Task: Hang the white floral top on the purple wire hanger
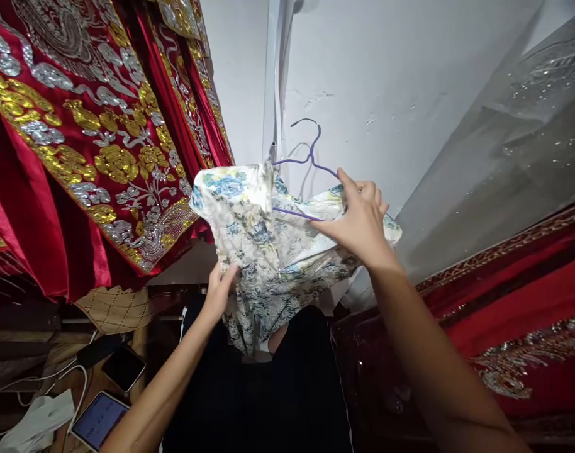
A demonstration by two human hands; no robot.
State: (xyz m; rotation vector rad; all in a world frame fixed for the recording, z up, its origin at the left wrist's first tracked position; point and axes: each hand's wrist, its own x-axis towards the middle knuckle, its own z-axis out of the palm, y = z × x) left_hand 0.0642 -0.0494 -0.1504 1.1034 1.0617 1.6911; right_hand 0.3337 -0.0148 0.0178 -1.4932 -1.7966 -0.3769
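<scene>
Gripping a floral-print garment (263,251) at both ends, a person works it around a purple wire hanger (302,165) raised in front of a white wall (386,82). The right hand (360,220) is closed on the garment's upper edge where it meets the hanger's shoulder, thumb and fingers pinching cloth and wire together. The left hand (220,290), lower down, clutches the pale fabric's hanging side, fingers curled into its folds. The garment, cream with blue and yellow flowers, is bunched at the centre of the view, draped partly over the hanger, whose hook stands above it against the wall.

Red velvet robes (80,145) thick with gold and silver sequin embroidery hang to the left, close beside the garment. More red embroidered cloth (528,314) under a clear plastic cover (504,138) fills the right. Below, at lower left, a dark smartphone (124,368) and a tablet (99,420) with a lit screen lie on a wooden surface among white cables (42,377).
</scene>
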